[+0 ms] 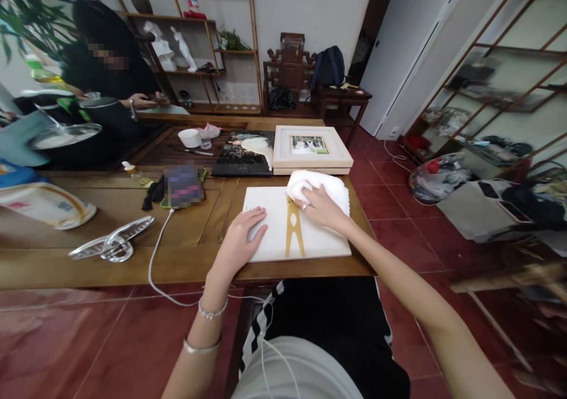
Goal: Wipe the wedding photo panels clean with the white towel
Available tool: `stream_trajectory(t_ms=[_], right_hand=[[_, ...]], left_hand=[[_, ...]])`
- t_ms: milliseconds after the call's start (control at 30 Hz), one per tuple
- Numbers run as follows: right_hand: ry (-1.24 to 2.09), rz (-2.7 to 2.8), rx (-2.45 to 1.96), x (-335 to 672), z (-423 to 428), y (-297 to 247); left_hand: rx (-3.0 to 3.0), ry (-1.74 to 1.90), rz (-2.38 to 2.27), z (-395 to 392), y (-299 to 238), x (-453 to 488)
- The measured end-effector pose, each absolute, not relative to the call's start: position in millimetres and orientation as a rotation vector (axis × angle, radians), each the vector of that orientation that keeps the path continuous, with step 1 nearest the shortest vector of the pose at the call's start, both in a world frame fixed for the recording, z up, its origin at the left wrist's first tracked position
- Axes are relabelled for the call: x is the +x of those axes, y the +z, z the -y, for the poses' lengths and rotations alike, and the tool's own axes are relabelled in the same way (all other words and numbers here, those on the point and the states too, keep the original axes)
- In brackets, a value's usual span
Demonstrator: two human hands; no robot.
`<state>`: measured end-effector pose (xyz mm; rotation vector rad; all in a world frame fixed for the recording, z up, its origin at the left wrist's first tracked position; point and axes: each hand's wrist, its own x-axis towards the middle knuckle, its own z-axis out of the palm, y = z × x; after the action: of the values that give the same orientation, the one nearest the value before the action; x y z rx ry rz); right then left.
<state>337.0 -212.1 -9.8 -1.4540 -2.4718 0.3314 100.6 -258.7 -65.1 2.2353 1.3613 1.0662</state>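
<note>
A white flat board or album [325,233] lies at the table's front edge, with a gold A-like shape [293,233] on its face. My left hand [243,236] rests open on its left side, fingers stretched out over the edge. Under my right hand [322,207] is a bunched white cloth [319,183], pressed on the upper right of the board. The fingers of that hand are closed on the cloth, which covers the top of the gold shape.
Behind the board lie a framed photo box [283,159] and a dark photo album [230,156]. A phone [185,187] with a white cable [155,257], a silver metal piece [113,239] and a dropper bottle [137,174] are leftward. Another person [106,62] sits across the table.
</note>
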Motion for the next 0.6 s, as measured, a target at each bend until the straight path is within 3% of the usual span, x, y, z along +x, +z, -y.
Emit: stream_trajectory(t_ms=[400, 600], right_hand=[[0.402, 2.756, -1.116, 305.5, 335.2, -3.4], [0.406, 2.719, -1.120, 310.4, 316.6, -3.5]], left_hand=[[2.240, 1.061, -1.345, 259.1, -62.0, 101.7], [2.239, 1.057, -1.340, 258.3, -63.7, 100.9]])
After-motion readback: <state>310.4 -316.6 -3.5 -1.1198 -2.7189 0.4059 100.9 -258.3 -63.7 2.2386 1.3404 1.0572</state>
